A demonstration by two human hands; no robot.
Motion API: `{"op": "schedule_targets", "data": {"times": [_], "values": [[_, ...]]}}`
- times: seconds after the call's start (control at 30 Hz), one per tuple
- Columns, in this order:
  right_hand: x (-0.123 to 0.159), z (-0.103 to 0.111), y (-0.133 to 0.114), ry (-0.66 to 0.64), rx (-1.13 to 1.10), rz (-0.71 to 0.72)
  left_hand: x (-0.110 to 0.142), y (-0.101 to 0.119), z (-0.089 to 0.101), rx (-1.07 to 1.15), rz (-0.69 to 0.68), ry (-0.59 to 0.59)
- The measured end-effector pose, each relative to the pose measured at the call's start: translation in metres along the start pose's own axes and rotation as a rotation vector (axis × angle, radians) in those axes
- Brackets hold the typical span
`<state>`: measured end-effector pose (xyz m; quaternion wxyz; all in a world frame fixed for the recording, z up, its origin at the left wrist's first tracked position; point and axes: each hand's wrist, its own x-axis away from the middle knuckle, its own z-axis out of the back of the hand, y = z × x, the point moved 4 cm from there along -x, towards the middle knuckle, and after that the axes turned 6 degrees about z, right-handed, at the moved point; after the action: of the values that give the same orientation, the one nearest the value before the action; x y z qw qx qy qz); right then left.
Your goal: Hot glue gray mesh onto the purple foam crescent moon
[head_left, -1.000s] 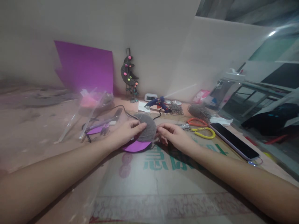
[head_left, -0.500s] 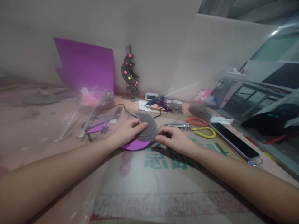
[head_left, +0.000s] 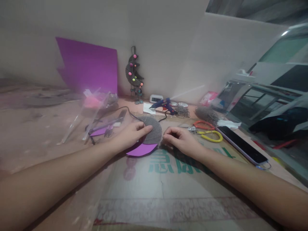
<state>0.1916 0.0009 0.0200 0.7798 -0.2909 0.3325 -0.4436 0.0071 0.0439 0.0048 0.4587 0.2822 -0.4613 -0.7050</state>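
A curved purple piece (head_left: 141, 150), wrapped in grey yarn (head_left: 154, 130) along its farther stretch, lies over printed cardboard (head_left: 134, 199) on a tabletop (head_left: 79, 173), pinched in the left hand (head_left: 130, 136), whose grip is closed down on it from the left side, thumb on top of the wrapping and fingers hidden beneath. The piece bows out toward the right; its length runs from the far end, beyond the left thumb, round and back toward the wearer, where the bare purple tip sweeps to the left below the grip. Just off the bulging right edge is the right hand (head_left: 184, 141), the nearer of the two to that outer curve, its thumb and forefinger curled close together and apart from the piece; whether a strand of yarn runs between those fingertips cannot be told. Scissors with yellow and orange handles (head_left: 216, 136) lie beyond the right hand, near a phone (head_left: 240, 144)
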Motion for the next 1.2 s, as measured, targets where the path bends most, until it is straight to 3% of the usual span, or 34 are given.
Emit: {"op": "schedule_targets", "data": {"times": [0.23,0.37,0.53,0.67,0.83,1.2], "values": [[-0.001,0.001,-0.004,0.025,0.126,0.079,-0.001,-0.002,0.000,0.030,-0.020,0.016],[0.001,0.001,-0.010,0.046,0.090,0.075,-0.002,-0.003,0.000,0.039,-0.032,0.026],[0.003,-0.008,-0.013,-0.065,0.023,0.028,0.004,0.002,-0.001,-0.026,-0.023,0.043],[0.002,-0.012,-0.008,-0.102,-0.071,-0.028,0.007,0.008,-0.004,-0.049,-0.110,0.017],[0.001,-0.009,-0.001,0.008,-0.209,-0.081,0.007,0.012,-0.009,-0.098,-0.225,-0.063],[0.001,-0.007,-0.001,0.021,-0.194,-0.049,0.010,0.010,-0.015,-0.154,-0.214,-0.161]]}}
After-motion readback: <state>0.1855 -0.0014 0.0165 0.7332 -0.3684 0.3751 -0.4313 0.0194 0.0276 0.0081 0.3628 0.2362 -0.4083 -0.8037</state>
